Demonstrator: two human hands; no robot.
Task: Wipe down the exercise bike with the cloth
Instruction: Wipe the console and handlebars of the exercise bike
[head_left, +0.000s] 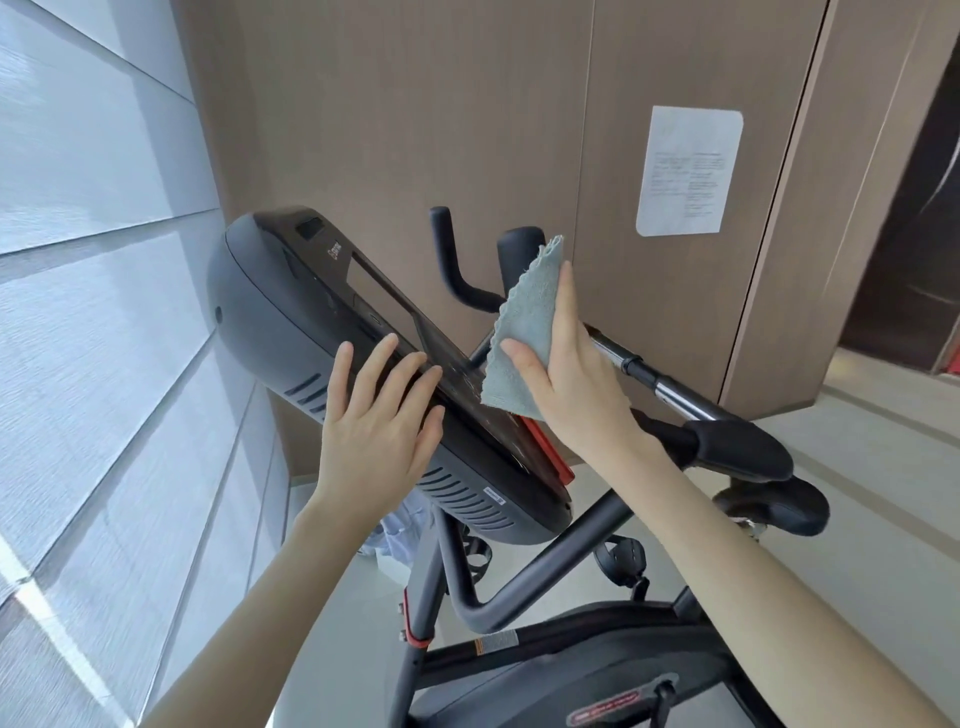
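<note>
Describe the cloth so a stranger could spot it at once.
Find the exercise bike's big black console, tilted mid-view. At its right edge the right hand holds a small cloth. It is the only pale blue-grey, soft thing among black plastic and metal bars.

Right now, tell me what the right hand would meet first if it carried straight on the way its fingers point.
Probably the black handlebar end just past the cloth that the right hand holds; beyond it, the brown wall panel. Depth is unclear.
</note>
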